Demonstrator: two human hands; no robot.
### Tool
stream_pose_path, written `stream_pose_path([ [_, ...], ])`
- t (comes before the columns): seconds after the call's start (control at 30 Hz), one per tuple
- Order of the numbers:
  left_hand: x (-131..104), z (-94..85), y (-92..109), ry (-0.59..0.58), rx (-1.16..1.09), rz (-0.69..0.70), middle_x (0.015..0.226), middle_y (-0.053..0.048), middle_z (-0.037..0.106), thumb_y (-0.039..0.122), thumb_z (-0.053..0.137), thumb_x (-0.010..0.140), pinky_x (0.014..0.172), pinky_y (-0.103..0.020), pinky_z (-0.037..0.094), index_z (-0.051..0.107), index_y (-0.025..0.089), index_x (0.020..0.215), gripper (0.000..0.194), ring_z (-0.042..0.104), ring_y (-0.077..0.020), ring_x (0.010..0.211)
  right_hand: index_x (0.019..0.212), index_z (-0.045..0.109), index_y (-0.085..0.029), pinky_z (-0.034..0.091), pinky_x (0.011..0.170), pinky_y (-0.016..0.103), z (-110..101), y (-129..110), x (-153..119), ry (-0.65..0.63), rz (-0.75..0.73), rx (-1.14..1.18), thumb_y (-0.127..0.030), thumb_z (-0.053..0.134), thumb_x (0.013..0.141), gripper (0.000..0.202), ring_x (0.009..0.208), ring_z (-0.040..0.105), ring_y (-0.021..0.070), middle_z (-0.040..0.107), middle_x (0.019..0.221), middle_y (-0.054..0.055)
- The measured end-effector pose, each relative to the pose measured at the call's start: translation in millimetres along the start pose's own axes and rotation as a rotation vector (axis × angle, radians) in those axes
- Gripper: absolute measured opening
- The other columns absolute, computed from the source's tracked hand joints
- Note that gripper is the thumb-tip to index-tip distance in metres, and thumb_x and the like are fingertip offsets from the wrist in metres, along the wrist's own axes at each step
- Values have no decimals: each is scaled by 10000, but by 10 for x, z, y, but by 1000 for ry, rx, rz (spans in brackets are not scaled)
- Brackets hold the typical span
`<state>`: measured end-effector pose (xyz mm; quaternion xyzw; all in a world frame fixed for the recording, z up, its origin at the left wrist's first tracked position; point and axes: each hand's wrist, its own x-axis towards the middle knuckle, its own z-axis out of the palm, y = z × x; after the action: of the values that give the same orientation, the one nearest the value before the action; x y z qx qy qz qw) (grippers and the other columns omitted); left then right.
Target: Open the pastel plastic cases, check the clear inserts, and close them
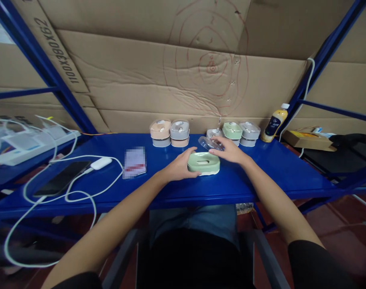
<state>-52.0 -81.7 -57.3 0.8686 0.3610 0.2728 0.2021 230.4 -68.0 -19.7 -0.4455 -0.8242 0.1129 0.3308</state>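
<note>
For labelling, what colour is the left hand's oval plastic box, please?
The box is mostly pale green; see head view.

Brown corrugated cardboard sheets (125,76) wall the back, marked with red hand-drawn rings (212,67). Dark blue metal posts (40,56) slope at both sides of a glossy blue tabletop (107,140). Below lies a reddish-brown floor (327,237), dimly lit.

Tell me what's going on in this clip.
A person at a blue table steadies a green container with the left hand. The right hand holds a clear lid tilted just above it, so the container is uncovered. Behind stand several small boxes, with a yellow bottle to the right.
</note>
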Motion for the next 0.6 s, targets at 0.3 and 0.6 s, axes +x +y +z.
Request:
stream_pose_path([
  [0.3, -6, 41, 43, 25, -32, -16, 1621, -266, 517, 366, 850, 709, 1144, -545, 517, 17, 176, 1735, 1335, 621, -419, 1406, 1398, 685, -186, 542, 1070, 508, 49, -168, -25, -143, -117, -75, -700, 810, 814, 787, 1174, 706, 326, 738, 1307, 155],
  [0.6, 21, 85, -91, 22, -143, -44, 1591, -258, 534, 438, 935, 658, 1192, -598, 455, 43, 212, 1746, 1425, 585, -426, 1434, 1507, 622, -204, 561, 1032, 506, 294, -304, -42, -188, -96, -207, -744, 861, 746, 963, 1153, 678, 347, 639, 1252, 147],
])
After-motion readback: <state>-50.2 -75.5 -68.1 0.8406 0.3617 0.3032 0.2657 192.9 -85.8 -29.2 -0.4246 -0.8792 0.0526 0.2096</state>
